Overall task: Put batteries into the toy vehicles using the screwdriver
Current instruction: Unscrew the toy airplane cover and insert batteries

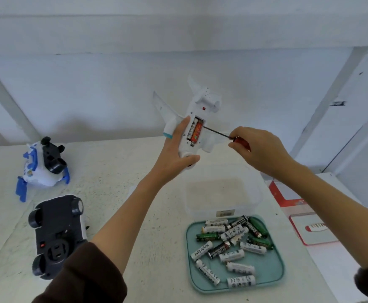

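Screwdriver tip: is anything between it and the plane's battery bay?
Nothing visible. The bay is uncovered, with batteries seated in it. The screwdriver, held by the right hand, reaches its right edge unobstructed. The left hand grips the toy plane clear of the opening.

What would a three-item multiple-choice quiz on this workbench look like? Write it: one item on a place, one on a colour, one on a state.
1. Where do the loose batteries lie?
A. in the teal tray
B. in the clear box
C. under the car

2. What colour is the screwdriver handle?
A. yellow
B. red
C. green

3. How is the toy plane battery compartment?
A. covered
B. open, empty
C. open, batteries inside

Answers:
1 A, they are heaped on the tray near the right arm.
2 B, red shows in the right hand.
3 C, batteries show inside the plane held by the left hand.
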`<state>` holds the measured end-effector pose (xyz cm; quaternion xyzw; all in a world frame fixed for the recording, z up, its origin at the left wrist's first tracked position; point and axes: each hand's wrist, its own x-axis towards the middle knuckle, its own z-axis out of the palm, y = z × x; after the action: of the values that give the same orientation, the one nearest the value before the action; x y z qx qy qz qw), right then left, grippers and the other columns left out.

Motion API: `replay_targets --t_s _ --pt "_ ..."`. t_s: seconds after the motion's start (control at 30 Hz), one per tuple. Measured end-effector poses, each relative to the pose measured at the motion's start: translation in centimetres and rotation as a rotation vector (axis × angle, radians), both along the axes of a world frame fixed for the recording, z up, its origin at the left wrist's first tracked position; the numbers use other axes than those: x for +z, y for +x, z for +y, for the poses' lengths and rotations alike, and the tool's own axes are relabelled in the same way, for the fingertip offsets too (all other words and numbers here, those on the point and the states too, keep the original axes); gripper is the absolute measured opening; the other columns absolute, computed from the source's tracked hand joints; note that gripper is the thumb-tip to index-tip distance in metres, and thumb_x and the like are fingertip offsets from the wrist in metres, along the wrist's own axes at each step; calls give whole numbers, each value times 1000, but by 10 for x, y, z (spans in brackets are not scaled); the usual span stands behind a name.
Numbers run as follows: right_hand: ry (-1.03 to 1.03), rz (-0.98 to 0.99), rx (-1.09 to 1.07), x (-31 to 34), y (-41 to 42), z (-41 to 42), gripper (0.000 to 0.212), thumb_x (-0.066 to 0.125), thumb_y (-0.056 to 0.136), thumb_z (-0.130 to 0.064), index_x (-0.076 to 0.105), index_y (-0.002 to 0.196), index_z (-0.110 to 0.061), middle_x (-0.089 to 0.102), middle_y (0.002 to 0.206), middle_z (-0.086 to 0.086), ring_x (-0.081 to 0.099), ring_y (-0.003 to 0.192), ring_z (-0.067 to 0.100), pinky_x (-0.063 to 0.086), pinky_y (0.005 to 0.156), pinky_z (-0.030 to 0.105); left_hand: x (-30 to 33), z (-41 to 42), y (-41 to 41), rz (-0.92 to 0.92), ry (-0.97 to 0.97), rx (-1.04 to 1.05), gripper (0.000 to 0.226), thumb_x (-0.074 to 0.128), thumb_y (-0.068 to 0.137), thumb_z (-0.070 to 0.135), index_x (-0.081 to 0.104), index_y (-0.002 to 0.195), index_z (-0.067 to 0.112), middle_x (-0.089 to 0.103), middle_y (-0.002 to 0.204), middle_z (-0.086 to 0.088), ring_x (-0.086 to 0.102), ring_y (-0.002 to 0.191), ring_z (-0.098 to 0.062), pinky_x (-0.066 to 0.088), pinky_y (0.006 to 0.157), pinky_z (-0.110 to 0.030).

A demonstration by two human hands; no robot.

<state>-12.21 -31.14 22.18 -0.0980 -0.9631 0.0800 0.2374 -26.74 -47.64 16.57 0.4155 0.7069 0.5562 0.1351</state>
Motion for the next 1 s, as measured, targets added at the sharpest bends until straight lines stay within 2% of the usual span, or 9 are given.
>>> replay_targets --t_s 0.17,0.37,0.57,0.73,0.9,1.0 --pt "48 -28 -29 6 -1 11 19 52 93 -26 60 103 -13 65 93 0 58 78 22 45 65 33 3 5 -3 85 -87 -41 90 65 68 27 19 141 53 30 143 2 47 113 -13 50 77 -18" --pt "112 -65 -58 7 5 17 19 49 93 -26 60 103 -14 65 93 -1 57 78 22 37 61 27 1 11 -8 168 -172 -71 90 66 68 28 16 134 66 32 141 2 49 110 -15 49 72 -17" --pt "191 -124 -80 13 10 19 20 46 95 -28 61 102 -16 64 91 -2 57 76 21 34 60 25 -3 14 -6 190 -193 -94 90 65 68 29 18 137 61 31 142 1 48 111 -17 53 79 -26" --pt "208 -183 -75 17 17 20 20 47 95 -29 60 103 -16 64 93 -3 57 79 21 32 61 26 -3 14 -5 231 -230 -139 88 64 69 28 15 131 68 31 143 3 47 113 -16 53 83 -28" --pt "150 -232 -72 19 24 23 18 51 93 -27 62 98 -15 65 89 -2 57 74 19 49 67 32 -4 16 -5 254 -256 -173 90 64 69 24 16 136 62 29 145 4 46 112 -15 52 82 -25" --pt "142 -250 -82 17 29 24 17 51 93 -27 61 98 -15 65 89 -2 57 75 20 48 67 33 -6 17 -4 296 -273 -180 92 66 71 21 16 136 63 30 145 3 46 111 -16 52 83 -27"
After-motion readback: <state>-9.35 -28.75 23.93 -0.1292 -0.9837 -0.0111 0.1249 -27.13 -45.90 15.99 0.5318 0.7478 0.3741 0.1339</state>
